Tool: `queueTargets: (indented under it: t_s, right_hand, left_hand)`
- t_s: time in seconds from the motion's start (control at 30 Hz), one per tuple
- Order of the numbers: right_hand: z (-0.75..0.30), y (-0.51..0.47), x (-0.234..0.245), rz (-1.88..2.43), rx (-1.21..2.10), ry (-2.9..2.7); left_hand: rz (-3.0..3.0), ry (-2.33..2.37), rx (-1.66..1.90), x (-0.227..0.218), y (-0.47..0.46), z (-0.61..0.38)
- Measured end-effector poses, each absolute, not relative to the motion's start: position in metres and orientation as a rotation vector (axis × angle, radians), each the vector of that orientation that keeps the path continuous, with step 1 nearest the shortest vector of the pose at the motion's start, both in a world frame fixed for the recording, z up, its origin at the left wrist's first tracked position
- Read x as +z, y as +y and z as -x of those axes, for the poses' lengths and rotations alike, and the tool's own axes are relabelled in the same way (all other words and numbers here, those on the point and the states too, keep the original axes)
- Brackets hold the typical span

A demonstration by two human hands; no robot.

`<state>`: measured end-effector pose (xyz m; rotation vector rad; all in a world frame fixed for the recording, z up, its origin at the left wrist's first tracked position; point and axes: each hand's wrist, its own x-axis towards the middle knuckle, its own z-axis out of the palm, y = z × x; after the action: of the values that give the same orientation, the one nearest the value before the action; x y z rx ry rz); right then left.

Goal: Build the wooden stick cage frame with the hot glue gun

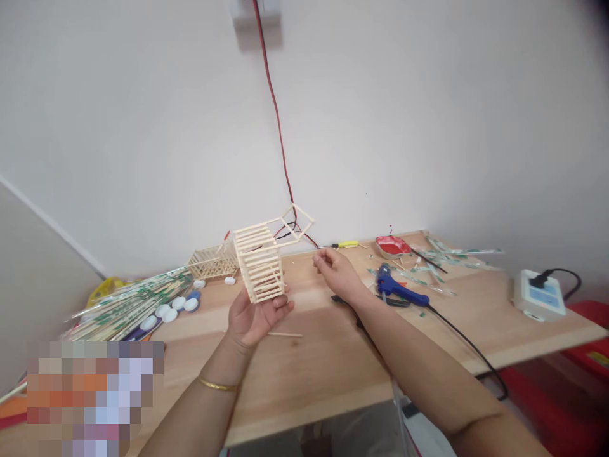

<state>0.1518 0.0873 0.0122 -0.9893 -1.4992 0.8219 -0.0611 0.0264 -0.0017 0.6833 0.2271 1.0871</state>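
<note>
My left hand [257,317] is closed on a small frame model of thin wooden sticks [259,263], held up above the table from below. Its body is a slatted box, and two long sticks reach out to the right, ending in a diamond-shaped stick frame. To the right of the model hangs my right hand [333,270], its fingers curled and thumb against forefinger; anything between them is too small to make out. A blue glue gun [399,287] lies on the table to the right of that hand. One loose stick [285,334] lies below my left hand.
A second stick model [212,261] stands at the back left, near bundled sticks in wrappers [133,311] and several white caps [163,310]. A red paint dish [392,246], a yellow-handled tool [347,244] and a white power box [540,297] are further right.
</note>
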Motion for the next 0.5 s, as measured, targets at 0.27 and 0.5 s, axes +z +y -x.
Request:
queueTargets:
  t_s: [0.27,0.5]
  right_hand:
    - [-0.184,0.111,0.011,0.896,0.91,-1.092]
    - [-0.215,0.126,0.014,0.72,0.907,-0.818]
  left_hand:
    - [-0.654,0.256,1.301,0.002,0.037,0.073]
    - [-0.667,0.283,1.402,0.001,0.043,0.079]
